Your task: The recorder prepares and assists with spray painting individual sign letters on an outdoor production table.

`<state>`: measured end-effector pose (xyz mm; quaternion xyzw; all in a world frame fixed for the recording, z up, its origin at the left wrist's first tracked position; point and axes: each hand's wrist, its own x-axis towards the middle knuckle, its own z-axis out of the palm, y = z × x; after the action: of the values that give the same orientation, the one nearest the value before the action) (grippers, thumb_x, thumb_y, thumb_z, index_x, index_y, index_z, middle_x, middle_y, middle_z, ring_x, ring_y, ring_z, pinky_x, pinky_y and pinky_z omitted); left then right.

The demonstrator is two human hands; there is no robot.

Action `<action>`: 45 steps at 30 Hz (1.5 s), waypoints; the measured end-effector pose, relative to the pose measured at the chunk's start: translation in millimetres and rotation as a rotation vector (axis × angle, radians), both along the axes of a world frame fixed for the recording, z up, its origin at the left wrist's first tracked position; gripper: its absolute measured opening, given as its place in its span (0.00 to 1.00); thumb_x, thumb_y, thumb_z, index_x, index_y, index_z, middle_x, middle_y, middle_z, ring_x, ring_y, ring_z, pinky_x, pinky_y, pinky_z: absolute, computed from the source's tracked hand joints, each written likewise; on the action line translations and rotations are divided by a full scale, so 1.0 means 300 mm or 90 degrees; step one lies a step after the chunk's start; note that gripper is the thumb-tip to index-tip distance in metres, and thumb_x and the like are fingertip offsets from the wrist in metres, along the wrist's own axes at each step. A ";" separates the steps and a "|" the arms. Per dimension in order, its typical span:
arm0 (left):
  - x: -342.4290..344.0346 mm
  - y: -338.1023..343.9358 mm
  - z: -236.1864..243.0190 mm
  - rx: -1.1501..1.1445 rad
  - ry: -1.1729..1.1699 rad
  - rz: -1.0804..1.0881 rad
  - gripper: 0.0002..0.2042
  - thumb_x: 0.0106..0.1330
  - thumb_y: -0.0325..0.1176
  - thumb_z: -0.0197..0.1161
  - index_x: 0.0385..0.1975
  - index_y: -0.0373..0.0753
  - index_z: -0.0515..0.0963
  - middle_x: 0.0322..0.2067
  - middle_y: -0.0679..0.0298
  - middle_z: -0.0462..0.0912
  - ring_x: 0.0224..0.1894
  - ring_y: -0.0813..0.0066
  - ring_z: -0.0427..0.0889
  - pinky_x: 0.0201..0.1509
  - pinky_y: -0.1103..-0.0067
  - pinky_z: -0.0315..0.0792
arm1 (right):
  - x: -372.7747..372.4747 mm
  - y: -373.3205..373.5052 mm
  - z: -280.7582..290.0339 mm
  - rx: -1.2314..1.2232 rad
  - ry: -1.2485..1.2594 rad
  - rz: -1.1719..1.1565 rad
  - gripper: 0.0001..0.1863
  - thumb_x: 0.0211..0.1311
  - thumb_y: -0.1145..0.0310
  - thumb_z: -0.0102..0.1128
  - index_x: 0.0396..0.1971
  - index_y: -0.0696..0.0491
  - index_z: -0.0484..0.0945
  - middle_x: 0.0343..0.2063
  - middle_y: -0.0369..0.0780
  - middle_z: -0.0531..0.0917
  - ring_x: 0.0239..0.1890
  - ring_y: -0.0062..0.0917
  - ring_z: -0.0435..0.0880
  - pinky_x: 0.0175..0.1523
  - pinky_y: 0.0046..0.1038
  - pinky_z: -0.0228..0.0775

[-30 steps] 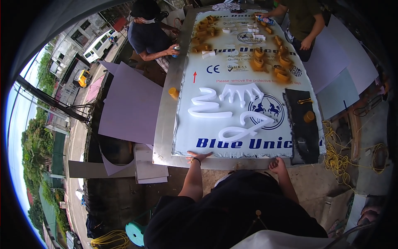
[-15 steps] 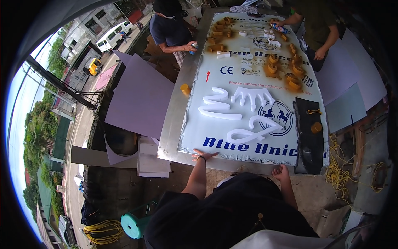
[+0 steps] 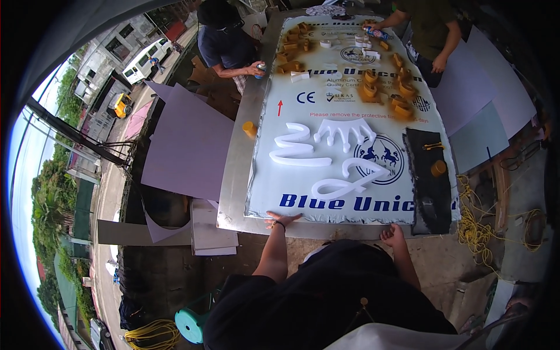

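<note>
My left hand point(image 3: 283, 220) rests with its fingers spread on the near edge of a pale printed sheet point(image 3: 361, 210) that covers the metal table point(image 3: 236, 198). Farther right, my right hand point(image 3: 393, 234) is curled at the near table edge, partly hidden. Beyond my hands several thick white cut-out pieces lie on the sheet: a crown shape point(image 3: 344, 131), a zigzag script piece point(image 3: 296, 149) and a looped script piece point(image 3: 344, 184). A black strip point(image 3: 429, 186) beside them carries a small gold-brown piece point(image 3: 438, 168).
Two people stand at the far sides, one holding a spray can point(image 3: 261, 69) at the left, the other a spray can point(image 3: 378, 34) at the right. Gold-brown letters point(image 3: 368, 87) stand between them. Large sheets point(image 3: 184, 146) lean at the left; yellow cord point(image 3: 475, 230) lies at the right.
The view has shifted slightly, so the table sits a little farther left. My left hand stays on the sheet's edge. My right hand has turned a little at the table edge.
</note>
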<state>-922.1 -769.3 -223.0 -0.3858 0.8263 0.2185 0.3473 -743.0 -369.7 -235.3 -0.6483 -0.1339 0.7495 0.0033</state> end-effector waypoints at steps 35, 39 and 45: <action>0.011 0.002 0.086 0.036 -0.012 0.033 0.68 0.18 0.58 0.68 0.50 0.43 0.16 0.54 0.48 0.21 0.57 0.50 0.23 0.58 0.60 0.32 | 0.006 0.006 -0.026 0.002 0.015 0.044 0.19 0.43 0.61 0.53 0.35 0.50 0.62 0.32 0.38 0.61 0.37 0.27 0.66 0.47 0.34 0.56; 0.012 0.001 0.111 0.041 -0.008 0.035 0.68 0.18 0.58 0.69 0.50 0.44 0.16 0.54 0.48 0.20 0.57 0.50 0.23 0.58 0.60 0.32 | 0.007 0.007 -0.025 -0.009 0.011 0.042 0.18 0.43 0.61 0.53 0.35 0.50 0.62 0.31 0.38 0.61 0.35 0.27 0.66 0.46 0.34 0.56; 0.018 0.011 0.133 0.063 0.008 0.061 0.68 0.18 0.57 0.69 0.50 0.45 0.17 0.54 0.49 0.20 0.57 0.50 0.23 0.58 0.59 0.33 | 0.006 0.011 -0.031 -0.018 0.013 0.038 0.18 0.41 0.62 0.54 0.34 0.49 0.62 0.30 0.38 0.62 0.35 0.27 0.66 0.45 0.34 0.57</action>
<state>-916.5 -765.9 -183.0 -0.4058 0.7972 0.2783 0.3497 -741.1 -366.5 -244.6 -0.6364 -0.1423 0.7577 -0.0267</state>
